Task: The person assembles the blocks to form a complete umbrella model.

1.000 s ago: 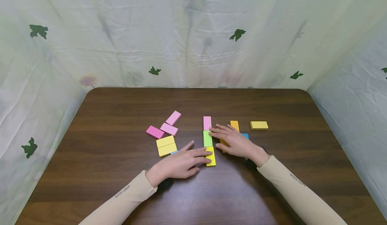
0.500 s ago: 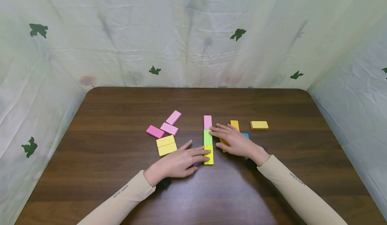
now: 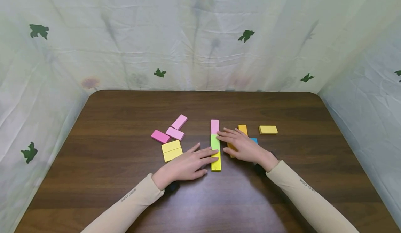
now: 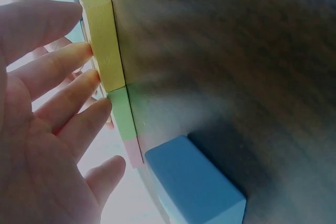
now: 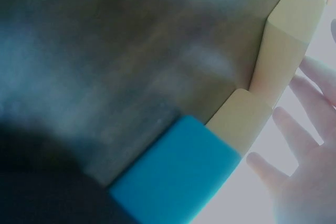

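Observation:
In the head view, a pink block (image 3: 214,126), a green block (image 3: 214,141) and a bright yellow block (image 3: 216,165) lie end to end in a straight row on the table. My left hand (image 3: 187,164) reaches in from the left, its fingers extended, two fingertips on the yellow block near its join with the green one. From the other side, my right hand (image 3: 242,147) spreads its fingers; one fingertip is at the green block's edge. The left wrist view shows a blue block (image 4: 194,184) below the left palm, hidden in the head view.
Left of the row lie pink blocks (image 3: 175,133) and two pale yellow blocks (image 3: 172,154) side by side. Around my right hand are orange blocks (image 3: 242,130), partly covered, and a blue block (image 5: 176,171). A yellow block (image 3: 268,130) lies farther right on the wooden table (image 3: 125,107).
The bright yellow block has shifted slightly left, into line with the green one. My left hand has moved a little forward over it. The right hand has stayed nearly still.

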The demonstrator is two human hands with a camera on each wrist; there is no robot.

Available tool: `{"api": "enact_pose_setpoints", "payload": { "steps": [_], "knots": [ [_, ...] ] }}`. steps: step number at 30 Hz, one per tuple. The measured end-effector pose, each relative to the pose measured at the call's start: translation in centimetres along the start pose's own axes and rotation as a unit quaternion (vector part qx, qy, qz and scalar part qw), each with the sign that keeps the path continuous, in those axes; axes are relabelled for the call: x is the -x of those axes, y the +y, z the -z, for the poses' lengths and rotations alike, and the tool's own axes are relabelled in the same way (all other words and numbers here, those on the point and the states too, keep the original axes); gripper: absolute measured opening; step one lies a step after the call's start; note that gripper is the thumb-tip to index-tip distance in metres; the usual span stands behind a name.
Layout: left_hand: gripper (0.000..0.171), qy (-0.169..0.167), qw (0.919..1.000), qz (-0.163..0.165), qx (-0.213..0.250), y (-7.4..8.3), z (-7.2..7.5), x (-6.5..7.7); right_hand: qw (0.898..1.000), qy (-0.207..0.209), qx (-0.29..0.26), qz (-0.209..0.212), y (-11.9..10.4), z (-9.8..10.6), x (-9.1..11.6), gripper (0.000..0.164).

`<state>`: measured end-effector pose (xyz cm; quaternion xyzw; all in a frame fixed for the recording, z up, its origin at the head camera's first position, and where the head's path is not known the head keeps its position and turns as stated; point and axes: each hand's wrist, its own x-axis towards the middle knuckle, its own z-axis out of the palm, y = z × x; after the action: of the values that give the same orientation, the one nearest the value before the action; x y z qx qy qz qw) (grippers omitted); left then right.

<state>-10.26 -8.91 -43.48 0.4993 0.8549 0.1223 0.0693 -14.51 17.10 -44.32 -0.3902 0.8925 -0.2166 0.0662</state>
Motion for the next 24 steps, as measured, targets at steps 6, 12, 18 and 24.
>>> {"api": "enact_pose_setpoints", "payload": {
  "steps": [6,12,18,24],
  "knots": [
    [0.047,-0.001,1.0,0.003,0.007,0.1,0.1,0.0,1.0,-0.001,-0.002,0.001,-0.1,0.2,-0.1,0.05],
    [0.047,0.005,1.0,0.002,0.001,0.0,0.3,-0.1,1.0,0.001,0.001,0.003,0.0,0.2,-0.1,0.049],
    [0.048,0.038,0.9986,0.022,-0.028,-0.8,0.8,-0.8,1.0,0.004,0.001,0.006,0.1,0.2,-0.1,0.05],
    [0.051,0.024,0.9977,0.061,-0.019,-1.9,1.5,-1.5,1.0,0.008,-0.001,-0.002,0.1,0.2,0.0,0.049]
  ]
}}
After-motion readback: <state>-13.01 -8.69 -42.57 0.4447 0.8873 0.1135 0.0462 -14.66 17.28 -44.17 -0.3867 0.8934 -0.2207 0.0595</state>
